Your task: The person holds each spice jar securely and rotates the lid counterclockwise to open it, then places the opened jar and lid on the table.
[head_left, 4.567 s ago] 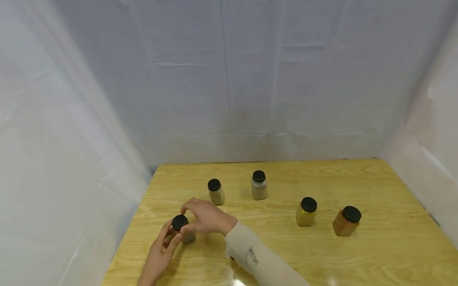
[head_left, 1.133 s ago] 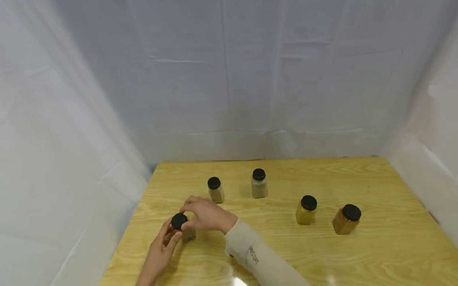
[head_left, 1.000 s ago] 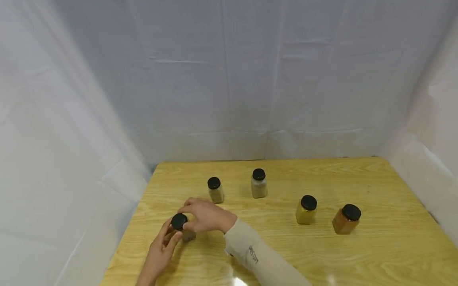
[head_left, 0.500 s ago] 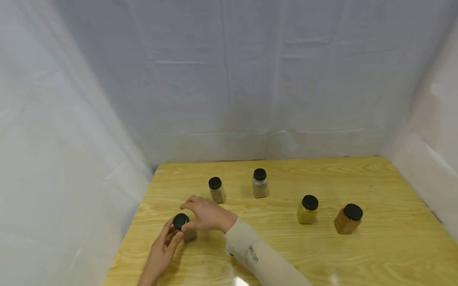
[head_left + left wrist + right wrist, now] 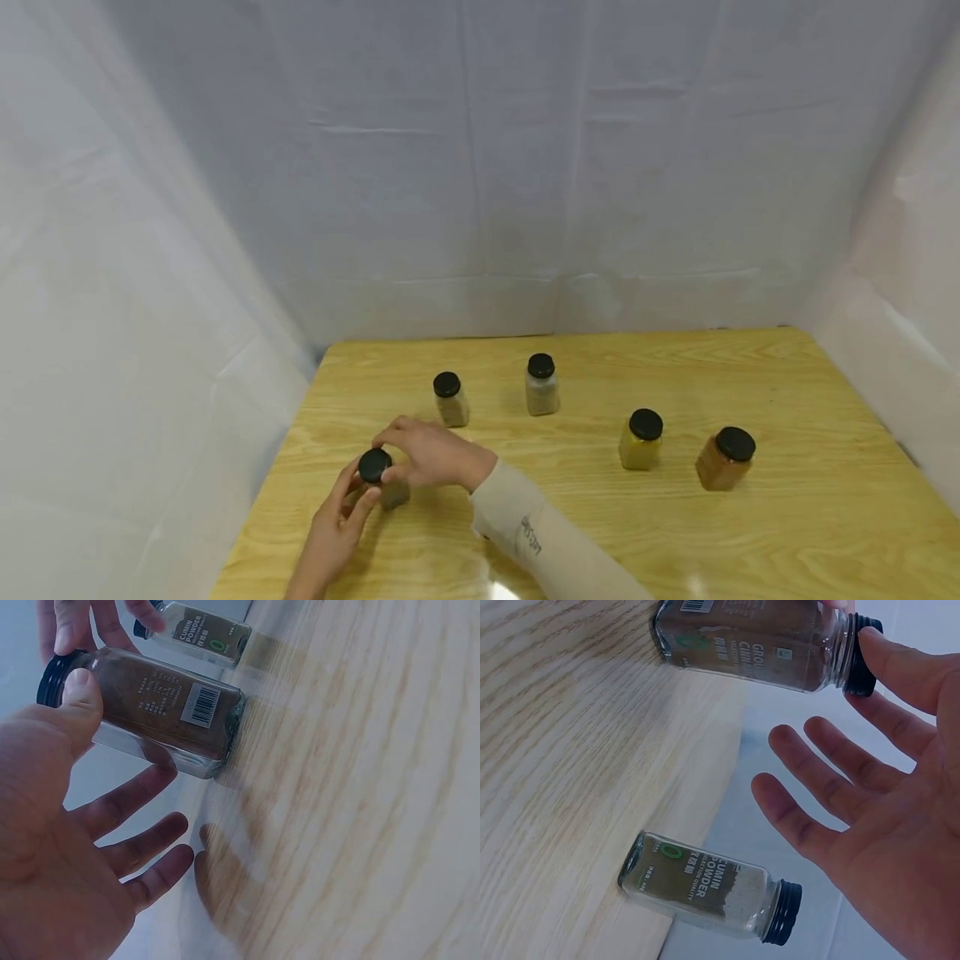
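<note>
In the head view a glass spice jar (image 5: pixel 395 494) of brown powder stands upright near the table's left side. My left hand (image 5: pixel 333 529) holds it high on the body, thumb on one side and index finger behind, as the left wrist view shows; the other fingers spread loosely below. From the right, my right hand (image 5: pixel 431 450) pinches the black lid (image 5: pixel 374 465) between thumb and index finger. In the right wrist view the remaining fingers stretch out beside the jar. The lid sits on the jar's threaded neck (image 5: pixel 840 651). Its label is partly hidden.
A cumin powder jar (image 5: pixel 452 407) stands just behind my right hand. Farther along the wooden table (image 5: pixel 570 533) are a pale-powder jar (image 5: pixel 542 393), a yellow jar (image 5: pixel 640 450) and a reddish-brown jar (image 5: pixel 722 468), all black-lidded. White sheeting (image 5: pixel 510 208) surrounds the back and sides.
The right fingers shift about the lid: half a second ago the index finger stood away from it, and now it is back at the rim. The left hand and jar stay put.
</note>
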`<state>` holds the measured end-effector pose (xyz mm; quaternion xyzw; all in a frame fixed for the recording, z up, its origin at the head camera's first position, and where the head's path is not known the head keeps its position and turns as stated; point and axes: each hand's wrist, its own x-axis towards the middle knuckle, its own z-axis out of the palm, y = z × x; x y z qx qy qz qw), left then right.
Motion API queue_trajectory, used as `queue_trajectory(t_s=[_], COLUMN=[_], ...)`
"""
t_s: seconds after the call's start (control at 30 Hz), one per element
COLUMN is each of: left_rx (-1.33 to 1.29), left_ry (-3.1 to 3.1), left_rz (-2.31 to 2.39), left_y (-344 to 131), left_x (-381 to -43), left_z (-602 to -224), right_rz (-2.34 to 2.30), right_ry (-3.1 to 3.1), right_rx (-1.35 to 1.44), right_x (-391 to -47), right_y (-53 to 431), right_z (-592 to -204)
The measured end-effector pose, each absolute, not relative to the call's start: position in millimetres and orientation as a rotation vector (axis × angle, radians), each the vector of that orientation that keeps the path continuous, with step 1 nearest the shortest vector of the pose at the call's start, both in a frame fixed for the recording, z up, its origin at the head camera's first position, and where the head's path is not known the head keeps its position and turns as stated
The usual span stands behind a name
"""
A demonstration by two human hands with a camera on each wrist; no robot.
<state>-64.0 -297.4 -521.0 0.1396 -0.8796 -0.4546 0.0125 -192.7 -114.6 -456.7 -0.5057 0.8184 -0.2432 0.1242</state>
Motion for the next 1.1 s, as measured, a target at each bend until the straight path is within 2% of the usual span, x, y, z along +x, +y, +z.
queue_trajectory(t_s=[1.1], left_rx=[0.38], left_ry=[-2.713], left_rz=[-1.42], left_y=[-295.8], left_x=[-64.2], left_z=[-520.9], right_rz=[-0.765], right_ry=[2.398], right_rx=[-1.477], right_x=[-192.4], right_y=[-112.6], right_z=[-453.9])
